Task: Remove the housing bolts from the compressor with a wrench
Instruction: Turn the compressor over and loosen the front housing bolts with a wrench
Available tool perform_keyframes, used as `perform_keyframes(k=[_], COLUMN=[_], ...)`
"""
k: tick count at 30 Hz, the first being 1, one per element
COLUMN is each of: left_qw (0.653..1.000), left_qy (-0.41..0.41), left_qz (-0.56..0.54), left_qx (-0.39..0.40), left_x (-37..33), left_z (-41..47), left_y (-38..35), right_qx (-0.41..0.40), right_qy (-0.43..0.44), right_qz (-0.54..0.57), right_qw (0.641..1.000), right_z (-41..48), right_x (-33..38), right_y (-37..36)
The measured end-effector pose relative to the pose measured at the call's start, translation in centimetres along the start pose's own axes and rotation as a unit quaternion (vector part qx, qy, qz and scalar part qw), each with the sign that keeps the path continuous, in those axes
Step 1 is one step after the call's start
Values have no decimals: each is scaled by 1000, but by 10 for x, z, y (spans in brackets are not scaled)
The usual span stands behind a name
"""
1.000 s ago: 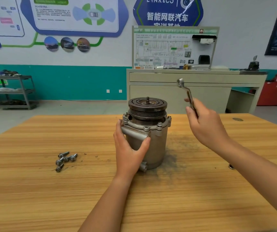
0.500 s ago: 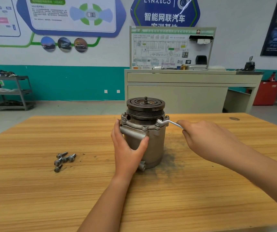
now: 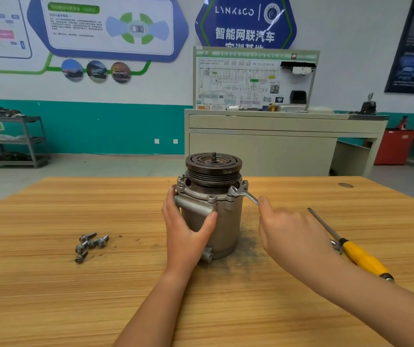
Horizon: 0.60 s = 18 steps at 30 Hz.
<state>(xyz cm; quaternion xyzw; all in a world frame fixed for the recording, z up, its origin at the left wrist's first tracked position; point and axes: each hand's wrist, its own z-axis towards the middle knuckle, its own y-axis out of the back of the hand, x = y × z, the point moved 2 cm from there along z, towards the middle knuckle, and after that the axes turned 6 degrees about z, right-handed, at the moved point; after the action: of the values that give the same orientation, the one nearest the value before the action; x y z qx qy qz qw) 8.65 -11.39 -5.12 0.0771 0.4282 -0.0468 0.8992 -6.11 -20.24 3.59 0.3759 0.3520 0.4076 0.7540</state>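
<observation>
A grey metal compressor (image 3: 226,221) stands upright in the middle of the wooden table (image 3: 50,296), its dark pulley on top. My left hand (image 3: 185,231) grips its body from the front left, thumb on the housing. A silver wrench (image 3: 243,194) has its ring end on a bolt at the right of the housing flange. My right hand (image 3: 291,236) holds the wrench's handle, which runs down to the right. Several removed bolts (image 3: 92,244) lie loose on the table to the left.
A yellow-handled screwdriver (image 3: 351,249) lies on the table to the right, behind my right forearm. Dark grime marks the wood around the compressor's base. Beyond the table stand a beige cabinet (image 3: 276,146) and a metal shelf cart (image 3: 13,141).
My right hand brought the wrench down from mid-air onto the flange bolt at the right, then swung the handle toward me. My left hand kept its grip on the compressor.
</observation>
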Motion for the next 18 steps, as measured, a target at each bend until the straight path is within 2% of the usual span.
perform_keyframes(k=[2, 4, 7, 14, 18], left_qw=[1000, 1000, 1000, 1000, 1000], left_qy=[3, 0, -1, 3, 4], left_qz=[4, 11, 16, 10, 9], left_qx=[0, -6, -5, 4, 7], left_x=[1, 2, 3, 1, 0], left_z=[0, 0, 2, 1, -1], left_y=[0, 0, -1, 0, 0], right_qx=[8, -6, -27, 51, 79], right_qy=[-21, -7, 31, 142, 149], right_qz=[57, 69, 8, -151, -156], right_qw=[998, 998, 999, 977, 973], right_z=[-1, 3, 8, 26, 28], right_x=[-7, -13, -17, -7, -9], right_y=[-14, -21, -14, 24, 29])
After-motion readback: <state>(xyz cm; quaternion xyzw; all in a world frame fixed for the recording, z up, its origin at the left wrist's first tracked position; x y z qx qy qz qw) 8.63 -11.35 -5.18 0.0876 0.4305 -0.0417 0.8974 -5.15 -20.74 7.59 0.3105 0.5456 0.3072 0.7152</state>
